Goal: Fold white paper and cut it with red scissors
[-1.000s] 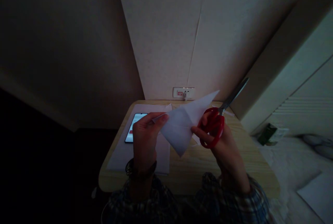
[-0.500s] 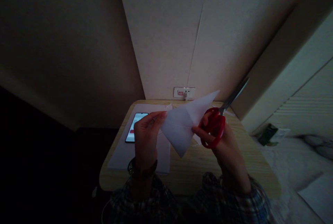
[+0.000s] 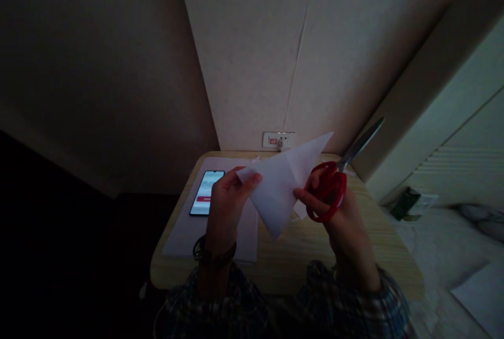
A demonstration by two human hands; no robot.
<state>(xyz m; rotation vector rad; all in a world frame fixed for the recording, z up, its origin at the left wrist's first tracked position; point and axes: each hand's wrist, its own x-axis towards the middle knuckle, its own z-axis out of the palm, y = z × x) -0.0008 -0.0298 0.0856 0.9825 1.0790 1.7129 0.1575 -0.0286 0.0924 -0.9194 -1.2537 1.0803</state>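
Observation:
A creased sheet of white paper (image 3: 277,184) is held up over the small table, one corner pointing down and another up to the right. My left hand (image 3: 230,202) pinches its left side, thumb on the near face. With thumb and fingers my right hand (image 3: 334,205) grips the paper's right side. Red-handled scissors (image 3: 333,192) hang on that same right hand, their metal blades pointing up and away to the right. The blades look closed and stand apart from the paper.
The wooden table (image 3: 291,271) stands against the wall. A lit phone (image 3: 202,197) lies on a stack of white paper (image 3: 181,234) at the left. A paper scrap (image 3: 300,209) rests beneath my hands. A wall socket (image 3: 279,140) with a plug sits behind the table.
My left hand has shifted its grip inward, so the paper's left corner now shows above the thumb. The scissors have tilted slightly to the right with my right hand.

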